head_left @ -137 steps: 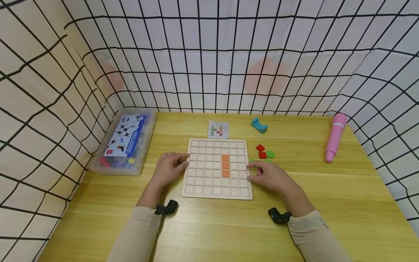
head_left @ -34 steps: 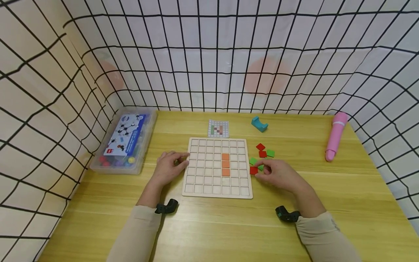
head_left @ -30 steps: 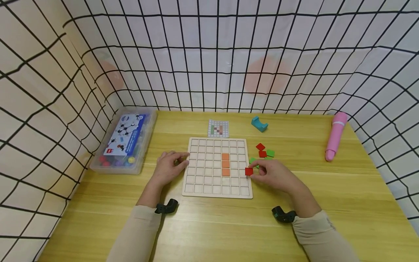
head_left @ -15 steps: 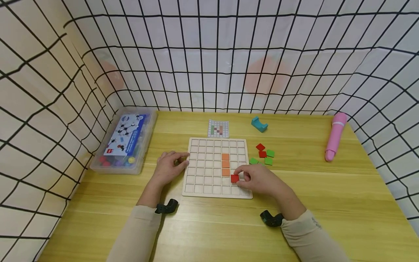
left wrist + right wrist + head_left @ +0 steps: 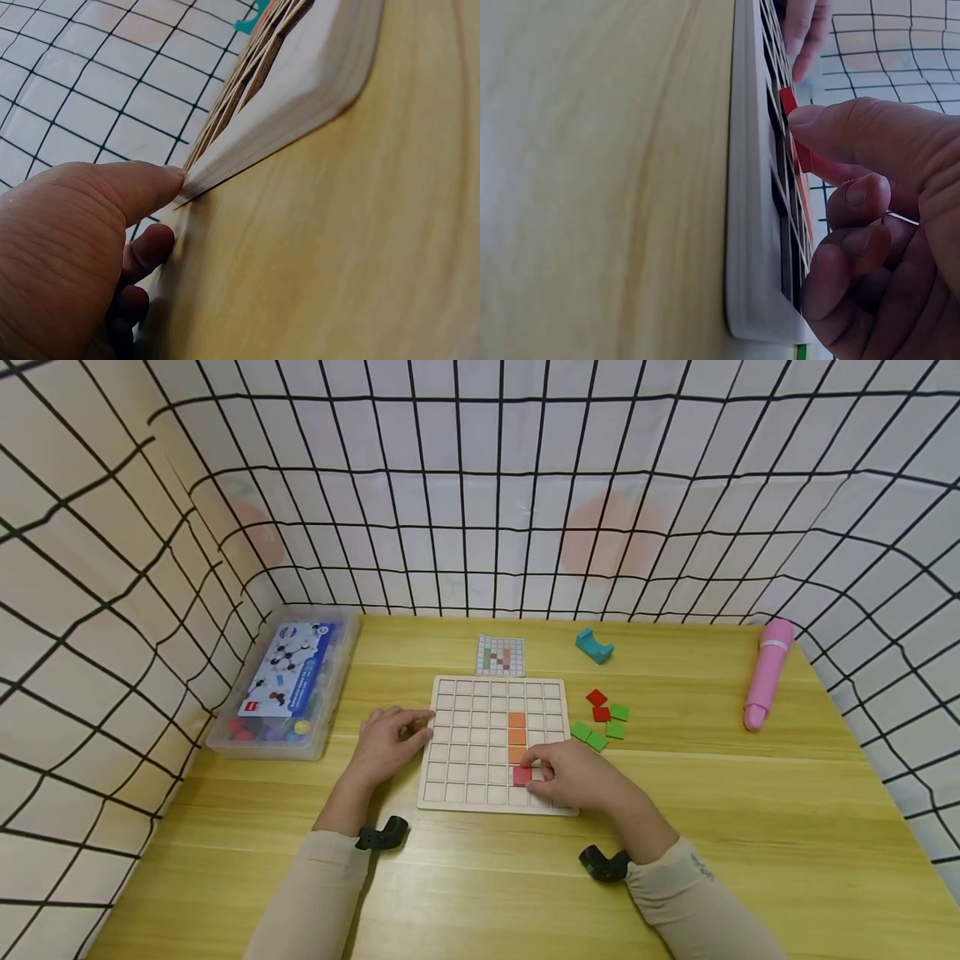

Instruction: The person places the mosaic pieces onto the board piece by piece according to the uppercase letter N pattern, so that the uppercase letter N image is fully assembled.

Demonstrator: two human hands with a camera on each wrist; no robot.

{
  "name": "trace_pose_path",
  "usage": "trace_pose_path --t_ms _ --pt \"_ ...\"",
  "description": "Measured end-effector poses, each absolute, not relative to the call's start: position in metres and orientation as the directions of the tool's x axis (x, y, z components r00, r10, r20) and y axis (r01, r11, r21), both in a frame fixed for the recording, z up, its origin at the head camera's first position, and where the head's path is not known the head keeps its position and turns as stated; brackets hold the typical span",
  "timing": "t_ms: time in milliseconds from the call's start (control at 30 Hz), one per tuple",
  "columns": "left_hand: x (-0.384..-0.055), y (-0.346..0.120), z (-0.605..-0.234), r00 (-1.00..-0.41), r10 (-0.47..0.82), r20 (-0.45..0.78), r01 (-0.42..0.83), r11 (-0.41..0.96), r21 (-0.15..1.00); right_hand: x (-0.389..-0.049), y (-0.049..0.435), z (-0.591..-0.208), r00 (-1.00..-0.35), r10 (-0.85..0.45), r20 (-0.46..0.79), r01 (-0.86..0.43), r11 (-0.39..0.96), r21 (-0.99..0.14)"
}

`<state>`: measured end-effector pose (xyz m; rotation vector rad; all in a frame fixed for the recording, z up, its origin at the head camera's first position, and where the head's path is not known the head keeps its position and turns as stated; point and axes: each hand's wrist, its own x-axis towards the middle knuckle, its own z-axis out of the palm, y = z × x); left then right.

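A pale wooden grid board [image 5: 468,802] lies on the table with several orange tiles [image 5: 517,737] in one column. Over the cell just below them, my right hand [image 5: 581,777] pinches a red square tile [image 5: 522,777] between thumb and fingers. In the right wrist view that red tile [image 5: 787,101] stands tilted at the board's surface, under the thumb tip. My left hand [image 5: 390,745] touches the board's left edge with thumb and index finger. Seen from the left wrist, the thumb [image 5: 150,187] rests against the board's side [image 5: 300,112].
Loose green tiles [image 5: 615,729] and two red tiles [image 5: 601,714] lie right of the board. Behind it are a printed pattern card [image 5: 500,657] and a teal curved block [image 5: 594,647]. A clear plastic case [image 5: 285,685] stands left, a pink pen-shaped object [image 5: 768,675] right.
My right hand has picked up the red tile beside the board and carried it left, over the cell below the orange tiles. My left hand stays at the board's edge.
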<state>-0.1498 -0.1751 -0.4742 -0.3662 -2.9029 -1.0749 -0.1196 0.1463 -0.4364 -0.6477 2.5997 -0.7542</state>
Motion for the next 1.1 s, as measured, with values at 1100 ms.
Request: trace_pose_path --t_ms 1100 --pt "-0.1495 -0.175 -0.4742 -0.972 0.205 0.113 0.229 0.729 0.645 -0.1234 0.1468 -0.4358 -0.852 -0.453 -0.261 -0.218 0.762 -0.61"
